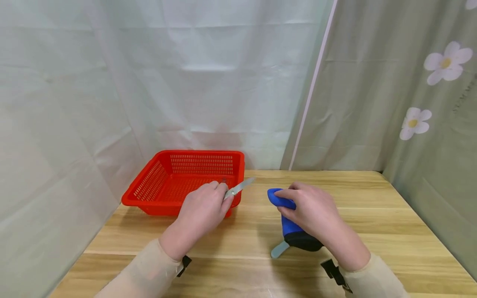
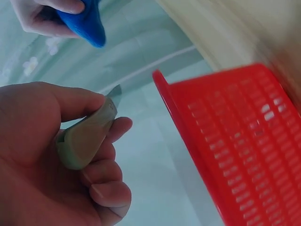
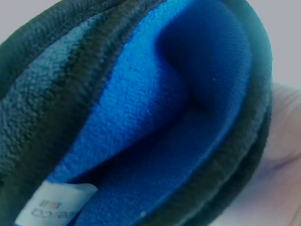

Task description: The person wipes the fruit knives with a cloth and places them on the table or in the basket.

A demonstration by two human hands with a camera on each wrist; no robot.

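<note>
My left hand (image 1: 204, 209) grips the handle of a folding knife (image 1: 244, 184), its blade pointing up and to the right, with a rivet at the blade's base. In the left wrist view the knife's grey-green handle (image 2: 87, 139) lies between thumb and curled fingers. My right hand (image 1: 313, 207) pinches a blue cloth (image 1: 281, 199) with thumb and fingers. The cloth hangs down in folds to a black edge (image 1: 303, 241). Close up in the right wrist view, the fuzzy blue fabric (image 3: 136, 89) has dark binding and a white label (image 3: 56, 205).
A red plastic basket (image 1: 147, 200) with slotted walls stands at the back left, behind the left hand. A flat grey-blue strip with a rounded end (image 1: 279, 250) shows from beneath the cloth. The wooden table (image 1: 387, 231) meets a pale curtain (image 1: 223, 82) behind.
</note>
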